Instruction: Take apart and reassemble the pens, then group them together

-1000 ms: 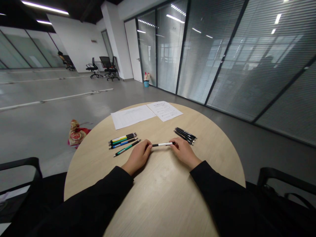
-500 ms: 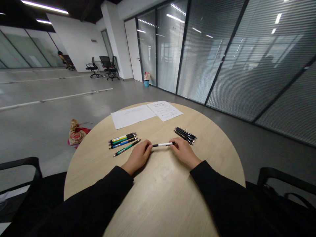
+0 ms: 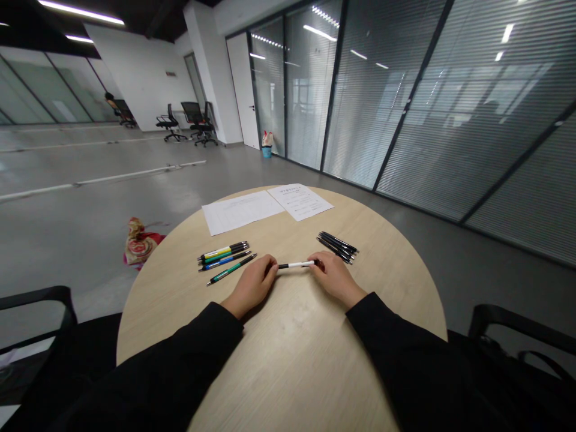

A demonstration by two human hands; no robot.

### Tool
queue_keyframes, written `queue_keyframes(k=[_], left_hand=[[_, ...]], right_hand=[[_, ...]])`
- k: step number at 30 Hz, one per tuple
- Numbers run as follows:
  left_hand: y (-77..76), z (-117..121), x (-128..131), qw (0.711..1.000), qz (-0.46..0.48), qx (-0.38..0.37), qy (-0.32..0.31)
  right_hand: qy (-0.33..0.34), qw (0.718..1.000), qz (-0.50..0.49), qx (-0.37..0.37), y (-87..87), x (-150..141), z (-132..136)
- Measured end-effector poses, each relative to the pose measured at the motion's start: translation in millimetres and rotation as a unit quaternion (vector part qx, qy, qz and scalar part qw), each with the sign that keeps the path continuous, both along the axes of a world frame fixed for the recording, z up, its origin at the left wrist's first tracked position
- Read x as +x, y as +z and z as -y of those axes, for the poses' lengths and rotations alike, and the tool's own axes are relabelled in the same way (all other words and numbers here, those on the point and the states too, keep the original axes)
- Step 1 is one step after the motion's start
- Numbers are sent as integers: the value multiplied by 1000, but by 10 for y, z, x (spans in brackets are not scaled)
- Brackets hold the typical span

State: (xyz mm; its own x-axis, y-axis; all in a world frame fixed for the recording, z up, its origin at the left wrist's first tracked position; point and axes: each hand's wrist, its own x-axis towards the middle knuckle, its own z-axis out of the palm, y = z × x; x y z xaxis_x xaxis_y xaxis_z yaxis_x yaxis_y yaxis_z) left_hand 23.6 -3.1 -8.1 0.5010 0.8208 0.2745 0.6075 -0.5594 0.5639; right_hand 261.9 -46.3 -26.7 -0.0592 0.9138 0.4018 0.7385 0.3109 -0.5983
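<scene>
A white pen with a black grip (image 3: 299, 264) lies level between my two hands, over the middle of the round table (image 3: 279, 348). My left hand (image 3: 255, 281) pinches its black end, and my right hand (image 3: 335, 275) pinches the white end; the fingers cover both tips. Left of my left hand lie several coloured pens: a green one (image 3: 231, 269) nearest, then a blue one (image 3: 225, 261), with a yellow one (image 3: 220, 250) among those behind. Several black pens (image 3: 338, 246) lie in a bunch just beyond my right hand.
Two printed sheets of paper (image 3: 245, 211) lie at the table's far edge. Chair armrests flank me, the right one (image 3: 522, 324) close to the table. On the floor at left is a red and gold bag (image 3: 139, 243). Glass partitions (image 3: 387, 90) stand beyond.
</scene>
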Motion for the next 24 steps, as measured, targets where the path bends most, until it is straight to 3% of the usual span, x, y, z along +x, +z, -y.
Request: queue_keyframes(k=[24], left_hand=[[-78,-38,-19,999,50,2,15]], right_hand=[[-1,1000,-18,13,8,-7,10]])
